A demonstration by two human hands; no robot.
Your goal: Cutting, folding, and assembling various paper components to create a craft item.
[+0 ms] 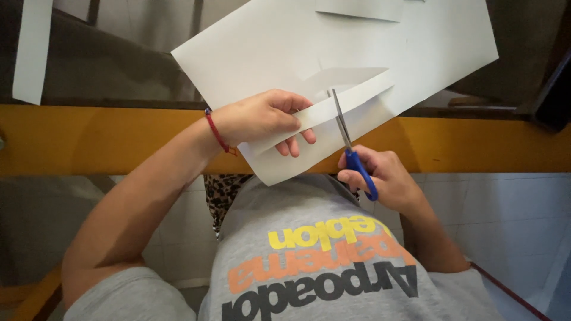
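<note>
Left hand [262, 119] fingers pinch a white paper [333, 53] sheet's cut strip over the yellow-edged desk [89, 139]; right hand [383, 178] fingers grip blue-handled scissors [351, 145], blades in the paper.

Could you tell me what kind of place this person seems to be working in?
Probably a room at home, though that is a guess. The left hand holds a sheet of white paper while the right hand cuts it with blue-handled scissors over a glass table with a yellow wooden frame, above a pale tiled floor.

hands: left [262, 119] fingers pinched, wrist bent | right [383, 175] fingers curled closed, forearm raised
</note>
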